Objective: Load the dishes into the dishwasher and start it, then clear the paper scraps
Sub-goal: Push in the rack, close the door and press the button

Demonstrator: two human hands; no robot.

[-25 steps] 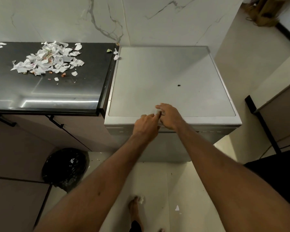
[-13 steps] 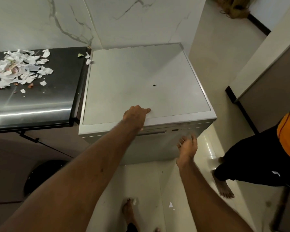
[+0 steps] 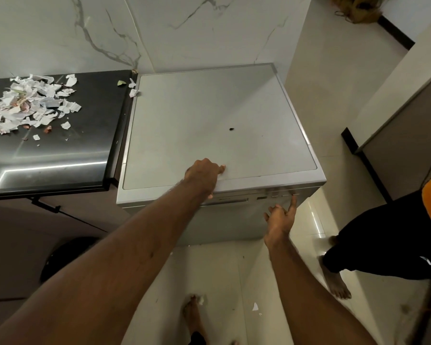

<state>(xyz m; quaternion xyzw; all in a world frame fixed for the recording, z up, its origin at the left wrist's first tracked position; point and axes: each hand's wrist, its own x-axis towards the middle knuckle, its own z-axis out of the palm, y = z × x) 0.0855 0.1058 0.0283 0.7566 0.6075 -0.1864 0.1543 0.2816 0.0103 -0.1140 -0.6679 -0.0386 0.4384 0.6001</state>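
My right hand's [image 3: 280,220] index finger is straight, its tip on the control strip [image 3: 271,195] near the dishwasher's [image 3: 209,115] front right corner, the other fingers loose. My left hand [image 3: 203,175] grips the front edge, thumb beneath. One scrap pile [image 3: 28,105], cut off at the left, lies on the counter [image 3: 85,145]. Two scraps [image 3: 133,92] sit at the dishwasher top's rear left corner.

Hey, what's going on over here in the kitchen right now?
A person stands at the closed dishwasher. Their left hand rests on its front top edge while the right hand points its index finger up at the control buttons. The paper scraps lie heaped on the black counter, not yet cleared.
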